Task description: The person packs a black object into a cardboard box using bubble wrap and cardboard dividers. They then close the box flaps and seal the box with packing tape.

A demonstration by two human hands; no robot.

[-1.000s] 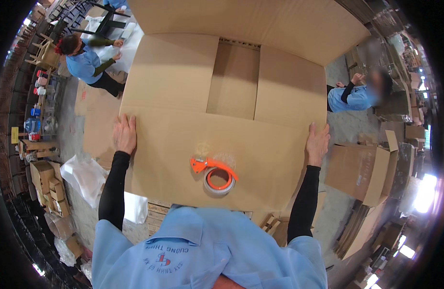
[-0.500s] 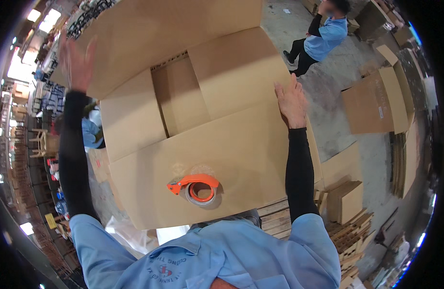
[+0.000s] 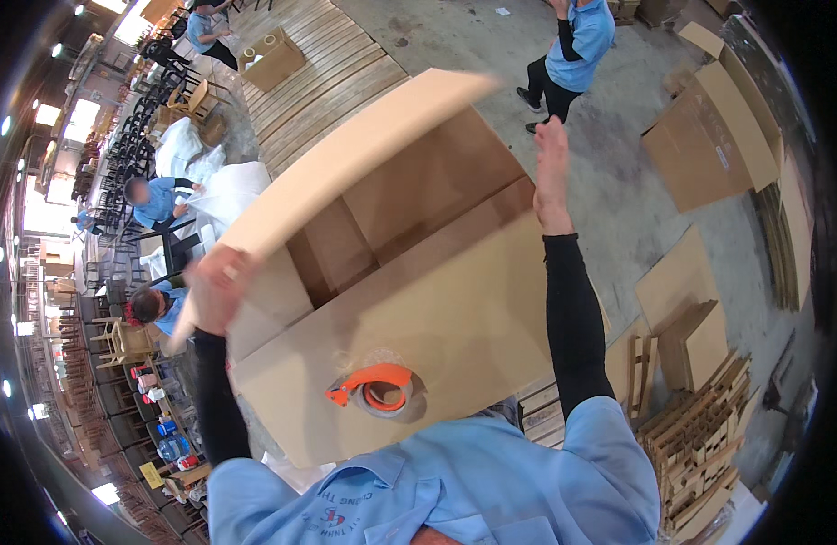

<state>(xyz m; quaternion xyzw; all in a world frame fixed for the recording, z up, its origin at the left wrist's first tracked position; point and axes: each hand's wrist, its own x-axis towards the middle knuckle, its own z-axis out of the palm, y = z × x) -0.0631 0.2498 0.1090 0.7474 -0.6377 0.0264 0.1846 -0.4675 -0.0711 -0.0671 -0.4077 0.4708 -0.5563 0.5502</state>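
Note:
A large cardboard box stands in front of me, its near flap lying folded over the top. Its far flap is tilted up toward me, smeared by motion, with the shaded gap between the inner flaps showing beneath. My left hand is at the left end of this far flap; blur hides how its fingers are set. At the box's right corner, my right hand is held upright with fingers stretched out and nothing in it. An orange tape dispenser with a roll of clear tape rests on the near flap.
Another open carton stands on the floor at right. Stacked wooden pieces lie at lower right, and a slatted wooden platform is beyond the box. One person stands at far right; several others are at left among chairs.
The far flap has swung up and over toward me. My left hand has come nearer and down with it, while my right hand has turned edge-on at the corner. The view has shifted.

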